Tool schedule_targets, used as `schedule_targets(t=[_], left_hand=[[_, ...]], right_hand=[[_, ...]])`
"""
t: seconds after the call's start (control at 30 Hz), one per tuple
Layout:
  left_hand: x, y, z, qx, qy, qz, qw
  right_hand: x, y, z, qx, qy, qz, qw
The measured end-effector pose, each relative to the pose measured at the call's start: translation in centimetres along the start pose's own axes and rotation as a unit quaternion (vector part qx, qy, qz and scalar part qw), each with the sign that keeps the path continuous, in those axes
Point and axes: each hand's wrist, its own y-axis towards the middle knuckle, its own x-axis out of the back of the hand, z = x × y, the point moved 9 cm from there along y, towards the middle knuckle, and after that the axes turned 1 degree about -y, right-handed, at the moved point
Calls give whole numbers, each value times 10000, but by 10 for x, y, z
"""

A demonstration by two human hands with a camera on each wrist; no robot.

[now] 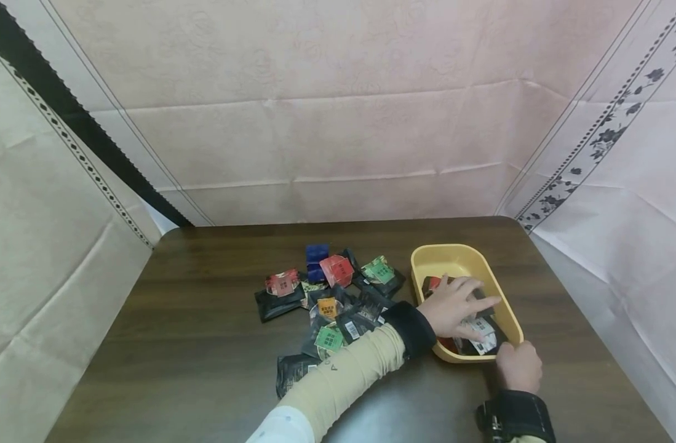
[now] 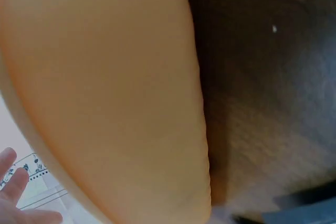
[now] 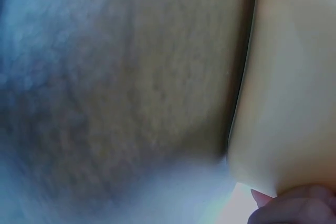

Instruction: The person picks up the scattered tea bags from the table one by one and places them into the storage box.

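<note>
A yellow plastic basket (image 1: 453,252) stands at the right of the table, with several small dark packets (image 1: 484,335) inside. Over its opening lies my left hand (image 1: 454,307), fingers spread; whether they touch the packets cannot be told. At the near right corner my right hand (image 1: 519,368) grips the basket's rim, its fingers curled. In the left wrist view, the basket's outer wall (image 2: 105,98) fills the left half, with spread fingers (image 2: 16,184) at the lower left. Curled fingers (image 3: 299,208) meet the basket's lower edge in the right wrist view.
Left of the basket lies a loose pile of black packets (image 1: 357,323) with red, green and orange labels, partly behind the left forearm. A dark blue packet (image 1: 317,255) is at its back. Pale patterned cloth (image 1: 343,141) hangs behind the brown table (image 1: 205,344).
</note>
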Motion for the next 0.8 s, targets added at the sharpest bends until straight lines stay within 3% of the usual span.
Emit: schedule_targets(t=[0.27, 0.53, 0.67, 0.8], left_hand=[[-3, -15, 6, 10, -505, 189, 9985], [0, -39, 28, 130, -676, -116, 9976], [-2, -58, 40, 230, -818, -58, 9964], [-6, -85, 53, 223, -600, 51, 9979]], right_hand=[[-1, 0, -1, -40, 62, 18, 10000], [-2, 1, -3, -120, 94, 129, 9998], [-3, 1, -3, -118, 97, 131, 9998], [-1, 1, -2, -86, 63, 101, 9999]])
